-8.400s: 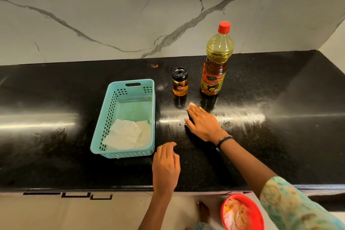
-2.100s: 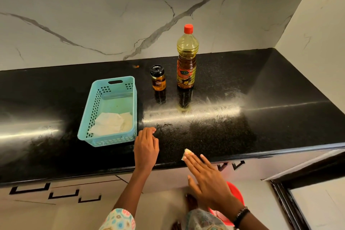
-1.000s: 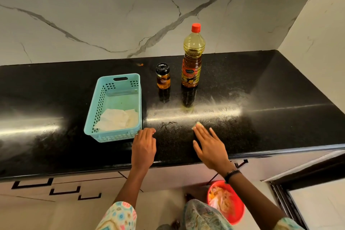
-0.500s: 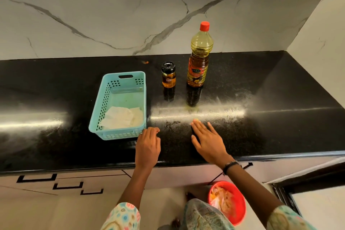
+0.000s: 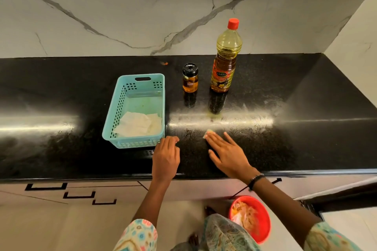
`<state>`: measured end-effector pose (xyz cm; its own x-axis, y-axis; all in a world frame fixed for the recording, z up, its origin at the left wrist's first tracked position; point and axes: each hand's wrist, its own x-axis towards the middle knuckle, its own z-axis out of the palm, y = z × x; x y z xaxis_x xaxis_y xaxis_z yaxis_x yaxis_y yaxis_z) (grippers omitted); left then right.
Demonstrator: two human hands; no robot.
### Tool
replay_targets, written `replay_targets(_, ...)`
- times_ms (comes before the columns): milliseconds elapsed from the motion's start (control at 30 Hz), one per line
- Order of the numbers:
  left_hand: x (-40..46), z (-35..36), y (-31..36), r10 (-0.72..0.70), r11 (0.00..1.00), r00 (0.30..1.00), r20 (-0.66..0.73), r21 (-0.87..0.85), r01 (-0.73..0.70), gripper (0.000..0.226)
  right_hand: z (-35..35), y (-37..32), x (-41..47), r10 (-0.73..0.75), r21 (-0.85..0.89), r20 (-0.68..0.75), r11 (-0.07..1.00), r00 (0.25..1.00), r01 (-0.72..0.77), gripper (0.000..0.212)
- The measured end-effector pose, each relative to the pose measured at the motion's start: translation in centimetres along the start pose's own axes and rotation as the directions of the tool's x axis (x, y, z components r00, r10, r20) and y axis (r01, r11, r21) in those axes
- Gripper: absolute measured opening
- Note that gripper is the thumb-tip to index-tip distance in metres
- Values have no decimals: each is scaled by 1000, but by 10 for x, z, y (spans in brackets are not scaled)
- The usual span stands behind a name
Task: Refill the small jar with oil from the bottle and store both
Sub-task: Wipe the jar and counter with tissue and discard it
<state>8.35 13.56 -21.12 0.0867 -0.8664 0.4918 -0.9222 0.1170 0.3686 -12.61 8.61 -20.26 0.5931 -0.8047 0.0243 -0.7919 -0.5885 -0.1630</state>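
Note:
A small glass jar with a black lid holds amber oil and stands on the black counter. Right of it stands a tall oil bottle with a red cap, closed. My right hand lies flat on the counter in front of them, pressing a small pale tissue that peeks out past the fingertips. My left hand rests palm down near the counter's front edge, fingers curled, beside the near right corner of a teal basket.
The teal basket holds crumpled white paper. The counter shows smeared streaks around my right hand. A red bowl with scraps sits on the floor below. Marble wall runs behind and along the right side.
My right hand slid the tissue back and forth over the counter, from the front edge up towards the bottle. The left hand stayed put by the basket. Jar and bottle have not moved.

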Motion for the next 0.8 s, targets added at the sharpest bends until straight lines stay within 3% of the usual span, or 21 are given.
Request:
replay_targets(167, 0, -1, 1, -2, 1000, 1000, 8, 17, 2, 21, -3, -26, 52, 96, 21, 27, 995, 995, -96, 74)
replay_targets(300, 0, -2, 1, 0, 1000, 1000, -8, 8, 0, 21, 5, -52, 39, -114, 46, 56, 993, 992, 111, 66)
replay_targets(400, 0, -4, 2, -5, 1000, 1000, -18, 1, 5, 21, 4, -34, 10, -228, 49, 61, 973, 972, 225, 58)
replay_targets(533, 0, -2, 1, -17, 1000, 999, -32, -14, 16, 21, -2, -6, 23, -90, -7, 55, 996, 994, 90, 62)
replay_targets(667, -1, -1, 0, -12, 1000, 1000, -22, 9, 13, 21, 2, -33, 62, -44, 9, 49, 999, 998, 44, 73)
replay_targets(800, -1, -2, 1, 1, 1000, 1000, -28, 8, -1, 20, 6, -58, 46, -253, 73, 67, 966, 965, 249, 59)
